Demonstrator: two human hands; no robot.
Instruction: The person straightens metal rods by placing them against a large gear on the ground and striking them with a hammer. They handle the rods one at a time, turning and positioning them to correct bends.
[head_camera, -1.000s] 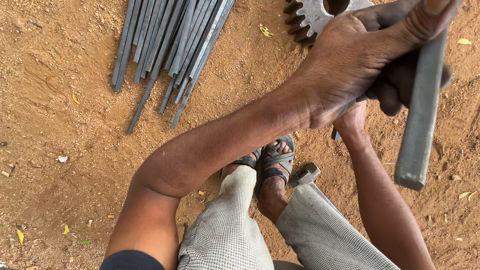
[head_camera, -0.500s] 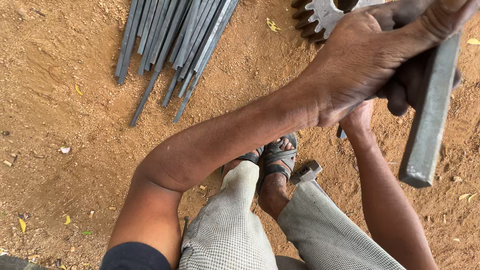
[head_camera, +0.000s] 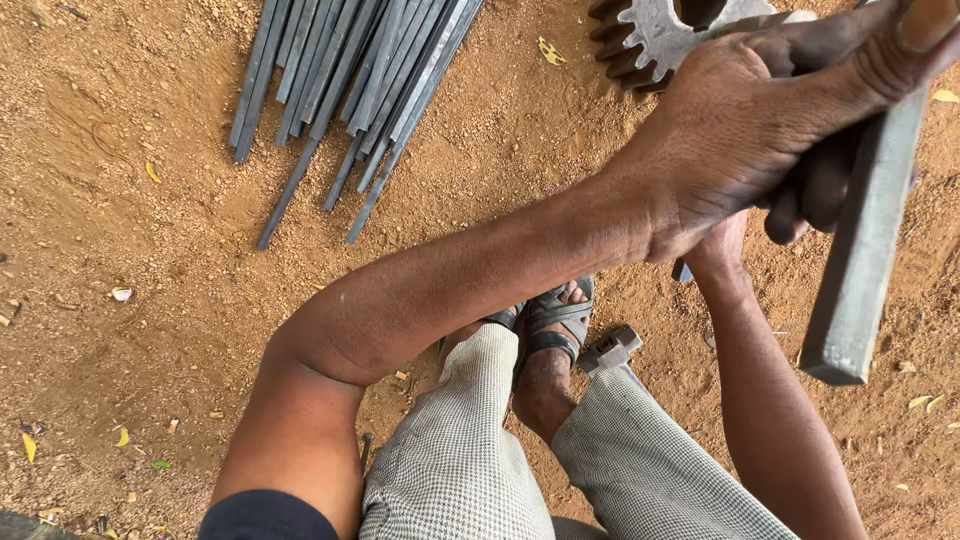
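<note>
Well, my right hand (head_camera: 715, 245) hides behind my left hand (head_camera: 760, 130), grip unclear; left is clamped on 1 flat steel bar (head_camera: 860, 260), angling down beneath it.

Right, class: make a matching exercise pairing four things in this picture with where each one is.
Things:
1. flat steel bar
2. bundle of metal rods
3. gear wheel
4. hammer head

Places:
A. on the dirt beside the sandalled foot
B. gripped in the left hand
C. top left, on the ground
D. top edge, behind the hand

Pairs: 1-B, 2-C, 3-D, 4-A
</note>
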